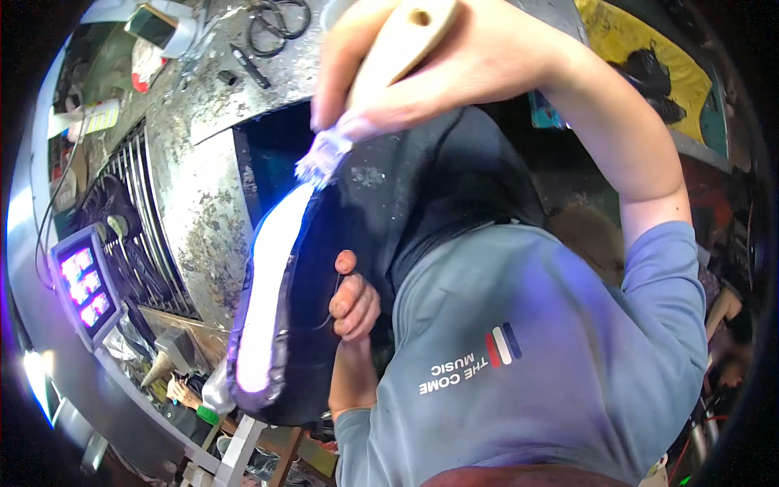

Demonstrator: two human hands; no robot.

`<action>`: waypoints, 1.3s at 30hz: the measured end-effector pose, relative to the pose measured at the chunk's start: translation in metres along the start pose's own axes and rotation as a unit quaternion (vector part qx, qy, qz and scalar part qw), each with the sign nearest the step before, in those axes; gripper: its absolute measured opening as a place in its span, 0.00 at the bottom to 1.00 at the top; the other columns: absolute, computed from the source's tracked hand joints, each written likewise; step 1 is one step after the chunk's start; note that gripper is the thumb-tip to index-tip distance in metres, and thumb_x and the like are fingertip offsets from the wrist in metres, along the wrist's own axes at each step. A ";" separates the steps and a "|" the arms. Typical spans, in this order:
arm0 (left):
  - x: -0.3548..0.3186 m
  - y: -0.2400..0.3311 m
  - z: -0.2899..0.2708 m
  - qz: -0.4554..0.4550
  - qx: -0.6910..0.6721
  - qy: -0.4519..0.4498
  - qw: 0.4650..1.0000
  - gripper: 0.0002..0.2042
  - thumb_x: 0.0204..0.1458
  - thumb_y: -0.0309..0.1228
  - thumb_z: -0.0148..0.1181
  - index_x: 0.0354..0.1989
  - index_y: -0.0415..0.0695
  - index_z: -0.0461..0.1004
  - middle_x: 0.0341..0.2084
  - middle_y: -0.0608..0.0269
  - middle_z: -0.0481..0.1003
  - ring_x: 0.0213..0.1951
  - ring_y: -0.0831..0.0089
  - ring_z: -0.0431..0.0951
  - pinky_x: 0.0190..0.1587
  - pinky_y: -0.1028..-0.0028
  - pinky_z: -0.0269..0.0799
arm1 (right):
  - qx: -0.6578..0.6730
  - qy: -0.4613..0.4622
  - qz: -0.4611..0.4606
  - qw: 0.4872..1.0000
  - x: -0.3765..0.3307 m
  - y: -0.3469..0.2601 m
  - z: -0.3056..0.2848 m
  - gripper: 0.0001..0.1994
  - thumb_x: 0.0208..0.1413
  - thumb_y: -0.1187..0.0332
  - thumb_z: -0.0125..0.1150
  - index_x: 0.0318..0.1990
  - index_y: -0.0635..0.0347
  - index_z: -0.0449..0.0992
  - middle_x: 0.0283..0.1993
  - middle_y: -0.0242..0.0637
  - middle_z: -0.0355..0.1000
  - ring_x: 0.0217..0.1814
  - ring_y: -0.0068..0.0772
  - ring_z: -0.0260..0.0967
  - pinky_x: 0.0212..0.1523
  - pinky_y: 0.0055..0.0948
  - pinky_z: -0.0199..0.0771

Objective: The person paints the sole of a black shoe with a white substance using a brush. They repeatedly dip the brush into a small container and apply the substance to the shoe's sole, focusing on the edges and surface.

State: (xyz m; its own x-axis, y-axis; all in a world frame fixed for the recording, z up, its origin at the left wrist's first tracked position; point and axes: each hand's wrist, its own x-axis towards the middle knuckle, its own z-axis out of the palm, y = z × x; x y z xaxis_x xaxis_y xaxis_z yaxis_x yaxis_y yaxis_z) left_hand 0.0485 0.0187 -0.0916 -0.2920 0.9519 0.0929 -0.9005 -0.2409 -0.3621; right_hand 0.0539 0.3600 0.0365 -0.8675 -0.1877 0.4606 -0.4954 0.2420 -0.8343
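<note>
Right now your right hand (438, 61) is wrapped closed around the pale wooden handle of a brush (389, 57), its whitish bristles (324, 156) touching the toe end of the light sole (272, 284) of a dark shoe (381, 211). Your left hand (354, 302) grips the shoe from the side, fingers curled into the upper, holding it sole-out against your chest, above and apart from the workbench.

To do this stroke well, I'd judge you should keep the left grip firm so the sole does not rock, and draw the bristles along the sole's length in even passes, staying off the dark upper.

Beyond the shoe, a worn metal surface (203, 195) carries a slatted grille (138, 203) towards its left edge; scissors (276, 20) lie near its far edge. A small lit screen (83, 286) stands at the left.
</note>
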 end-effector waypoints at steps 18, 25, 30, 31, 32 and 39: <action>-0.041 0.160 0.212 0.031 0.777 0.558 0.290 0.33 0.40 0.34 0.78 0.54 0.33 0.71 0.42 0.56 0.79 0.41 0.71 0.79 0.49 0.73 0.75 | -0.008 0.014 0.059 0.998 -0.020 0.040 -0.005 0.12 0.46 0.69 0.72 0.37 0.65 0.83 0.35 0.43 0.80 0.37 0.36 0.77 0.41 0.31 0.76; -0.086 0.338 0.277 0.066 0.782 0.609 0.113 0.49 0.37 0.46 0.81 0.63 0.26 0.63 0.48 0.48 0.77 0.48 0.64 0.78 0.55 0.68 0.71 | -0.030 0.031 0.076 0.996 -0.025 0.047 -0.011 0.13 0.47 0.66 0.72 0.39 0.64 0.84 0.36 0.39 0.81 0.40 0.33 0.78 0.43 0.29 0.76; -0.096 0.477 0.308 0.102 0.771 0.629 -0.007 0.47 0.36 0.47 0.81 0.60 0.25 0.67 0.49 0.48 0.77 0.47 0.64 0.78 0.55 0.69 0.70 | -0.029 0.056 0.132 0.989 -0.022 0.039 -0.017 0.14 0.45 0.67 0.73 0.38 0.65 0.84 0.36 0.41 0.80 0.39 0.33 0.78 0.42 0.29 0.75; -0.089 0.494 0.306 0.110 0.771 0.627 -0.020 0.47 0.35 0.47 0.81 0.59 0.25 0.68 0.49 0.47 0.77 0.47 0.64 0.78 0.55 0.69 0.70 | -0.028 0.067 0.145 0.987 -0.023 0.039 -0.018 0.14 0.45 0.67 0.73 0.38 0.65 0.84 0.36 0.41 0.80 0.39 0.33 0.78 0.42 0.29 0.75; -0.083 0.509 0.302 0.115 0.774 0.622 -0.032 0.47 0.35 0.48 0.81 0.59 0.25 0.68 0.49 0.47 0.77 0.47 0.64 0.78 0.55 0.69 0.70 | -0.026 0.078 0.158 0.984 -0.024 0.038 -0.019 0.14 0.45 0.67 0.73 0.38 0.65 0.84 0.35 0.41 0.80 0.39 0.33 0.77 0.41 0.29 0.75; -0.061 0.600 0.225 0.279 0.759 0.531 -0.252 0.40 0.41 0.48 0.76 0.58 0.30 0.71 0.55 0.43 0.75 0.56 0.52 0.76 0.62 0.64 0.66 | -0.037 0.117 0.234 0.964 -0.012 0.043 -0.019 0.13 0.48 0.65 0.72 0.37 0.65 0.84 0.34 0.41 0.80 0.38 0.32 0.77 0.40 0.29 0.75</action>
State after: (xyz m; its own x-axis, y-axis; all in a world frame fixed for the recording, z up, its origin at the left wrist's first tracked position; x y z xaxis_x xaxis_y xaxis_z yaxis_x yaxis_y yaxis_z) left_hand -0.5466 -0.2271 -0.1058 -0.9042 -0.0245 0.4263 0.0292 0.9925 0.1189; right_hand 0.0421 0.3904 0.0013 -0.9791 0.1765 0.1010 -0.0406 0.3172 -0.9475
